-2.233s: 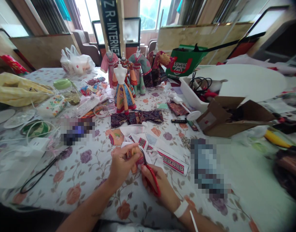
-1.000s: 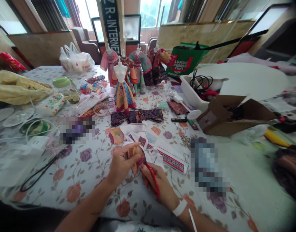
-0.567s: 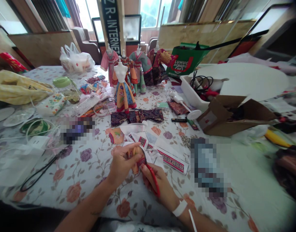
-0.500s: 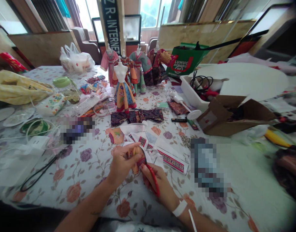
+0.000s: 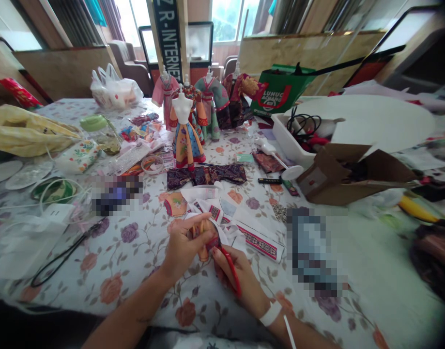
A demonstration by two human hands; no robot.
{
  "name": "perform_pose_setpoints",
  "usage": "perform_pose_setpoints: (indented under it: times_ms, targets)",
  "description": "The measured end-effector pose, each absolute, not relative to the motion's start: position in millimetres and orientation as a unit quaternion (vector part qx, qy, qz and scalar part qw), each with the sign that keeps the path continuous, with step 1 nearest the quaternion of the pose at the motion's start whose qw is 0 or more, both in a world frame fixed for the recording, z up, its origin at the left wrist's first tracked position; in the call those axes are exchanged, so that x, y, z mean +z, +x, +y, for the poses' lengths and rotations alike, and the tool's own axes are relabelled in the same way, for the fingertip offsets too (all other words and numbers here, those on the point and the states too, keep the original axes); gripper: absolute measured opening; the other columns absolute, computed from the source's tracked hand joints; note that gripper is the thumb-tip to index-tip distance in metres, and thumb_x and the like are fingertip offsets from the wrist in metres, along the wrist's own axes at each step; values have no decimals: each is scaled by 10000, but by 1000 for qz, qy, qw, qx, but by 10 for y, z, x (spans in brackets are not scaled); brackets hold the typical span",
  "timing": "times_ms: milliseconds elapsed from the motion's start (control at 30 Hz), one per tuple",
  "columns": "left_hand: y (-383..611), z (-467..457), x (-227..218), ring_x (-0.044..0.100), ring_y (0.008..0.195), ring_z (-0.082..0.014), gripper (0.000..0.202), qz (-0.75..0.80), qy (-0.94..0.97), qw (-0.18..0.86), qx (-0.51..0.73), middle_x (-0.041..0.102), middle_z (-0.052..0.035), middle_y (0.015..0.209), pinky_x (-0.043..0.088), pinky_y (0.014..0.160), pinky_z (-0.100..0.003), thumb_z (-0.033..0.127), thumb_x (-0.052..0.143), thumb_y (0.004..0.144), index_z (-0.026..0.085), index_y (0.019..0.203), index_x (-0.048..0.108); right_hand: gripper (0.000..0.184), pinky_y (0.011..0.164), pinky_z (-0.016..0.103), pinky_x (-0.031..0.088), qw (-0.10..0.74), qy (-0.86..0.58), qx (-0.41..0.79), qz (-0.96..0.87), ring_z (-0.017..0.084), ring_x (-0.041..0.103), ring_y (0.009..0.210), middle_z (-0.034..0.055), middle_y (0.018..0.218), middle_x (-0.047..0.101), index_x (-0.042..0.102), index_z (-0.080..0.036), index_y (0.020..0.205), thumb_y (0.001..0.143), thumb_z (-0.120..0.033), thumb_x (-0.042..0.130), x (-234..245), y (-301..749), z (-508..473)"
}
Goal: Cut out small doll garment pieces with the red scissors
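My left hand point(image 5: 184, 247) is closed on a small piece of orange patterned fabric point(image 5: 203, 253), pinched between thumb and fingers. Red-handled scissors point(image 5: 232, 271) are gripped in my right hand point(image 5: 244, 278), their blades up against the fabric and partly hidden by my fingers. Just beyond both hands lie white fabric strips with a red and black printed border point(image 5: 260, 242). An orange flowered fabric piece point(image 5: 176, 204) rests to the left of those strips. Farther back, a dark paisley fabric piece point(image 5: 222, 174) lies before a small white dress form point(image 5: 183, 109) wearing an orange and blue skirt point(image 5: 188, 145).
More dressed doll forms point(image 5: 209, 102) stand behind. To the right are a cardboard box point(image 5: 338, 186), a white bin point(image 5: 283, 138) and a green bag point(image 5: 276, 89). On the left, a power strip point(image 5: 37, 242) with cables, a lidded jar point(image 5: 102, 133) and a yellow bag point(image 5: 22, 133) occupy the flowered tablecloth.
Almost nothing differs. My right hand and the scissors have shifted very slightly, while the left hand keeps its hold on the fabric.
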State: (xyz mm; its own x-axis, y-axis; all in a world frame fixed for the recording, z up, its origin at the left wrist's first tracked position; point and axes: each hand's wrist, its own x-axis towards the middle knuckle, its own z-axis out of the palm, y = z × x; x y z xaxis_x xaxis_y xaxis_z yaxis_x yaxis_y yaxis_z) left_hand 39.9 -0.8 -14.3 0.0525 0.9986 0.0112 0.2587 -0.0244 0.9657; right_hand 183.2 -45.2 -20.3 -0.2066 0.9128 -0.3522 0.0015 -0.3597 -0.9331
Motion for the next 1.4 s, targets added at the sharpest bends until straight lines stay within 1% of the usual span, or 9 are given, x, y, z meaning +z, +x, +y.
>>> perform_pose_setpoints:
  times_ms: [333, 467, 667, 867, 933, 1033, 1167, 1300, 1400]
  targets:
    - [394, 9, -94, 607, 694, -148, 359, 530, 550, 464, 448, 676, 3, 741, 476, 684, -232, 273, 705, 716, 182, 1063, 708, 455, 390, 205, 237, 359, -517, 635, -448, 72, 335, 385, -67, 433, 408, 484, -181, 590, 761, -587, 594, -161, 1832, -456]
    - [347, 90, -107, 589, 508, -114, 314, 547, 481, 491, 477, 666, 6, 628, 464, 567, -216, 303, 656, 764, 154, 1037, 701, 471, 337, 196, 226, 357, -512, 656, -425, 64, 343, 335, -62, 424, 432, 480, -182, 558, 756, -593, 596, -136, 1896, -415]
    - [447, 17, -142, 521, 417, -91, 399, 427, 446, 689, 380, 656, -50, 604, 388, 421, -200, 455, 645, 770, 87, 894, 736, 450, 309, 179, 250, 315, -443, 725, -423, 56, 360, 313, -44, 424, 477, 547, -161, 552, 736, -561, 641, -95, 2003, -353]
    - [455, 32, -154, 474, 318, -103, 343, 422, 330, 713, 452, 564, -4, 425, 348, 346, -213, 413, 664, 758, 81, 811, 734, 455, 324, 185, 338, 341, -401, 774, -352, 101, 498, 397, 30, 595, 622, 642, -145, 795, 794, -590, 550, -92, 2063, -250]
    - [411, 87, -139, 472, 308, -105, 352, 439, 292, 687, 499, 586, -1, 446, 363, 346, -222, 428, 676, 734, 92, 826, 727, 413, 394, 223, 438, 448, -466, 669, -366, 139, 572, 478, 49, 648, 647, 634, -150, 827, 812, -553, 548, -95, 2094, -240]
    - [377, 124, -134, 493, 357, -92, 331, 469, 281, 630, 552, 622, -2, 509, 391, 393, -213, 420, 699, 715, 104, 810, 720, 194, 595, 303, 539, 561, -566, 338, -500, 177, 637, 629, 65, 784, 689, 632, -185, 874, 832, -372, 606, -105, 2121, -286]
    - [425, 54, -173, 422, 341, -80, 319, 505, 385, 576, 515, 503, 46, 416, 318, 376, -207, 433, 635, 782, 124, 743, 701, 137, 775, 353, 548, 482, -445, 22, -754, 218, 675, 838, 95, 923, 713, 624, -203, 984, 859, -182, 572, -149, 2076, -331]
    - [479, -38, -197, 395, 395, -79, 434, 545, 475, 462, 514, 428, 44, 421, 319, 416, -216, 428, 598, 812, 155, 477, 549, 213, 780, 351, 547, 364, -447, -65, -814, 244, 666, 911, 142, 980, 703, 566, -134, 1107, 912, -187, 498, -244, 1997, -295]
    - [482, -64, -166, 406, 436, -91, 432, 554, 541, 395, 495, 424, 38, 413, 353, 468, -217, 387, 580, 827, 164, 458, 554, 219, 709, 355, 543, 325, -487, -54, -809, 262, 663, 853, 153, 943, 705, 572, -113, 1091, 910, -209, 493, -314, 1983, -292]
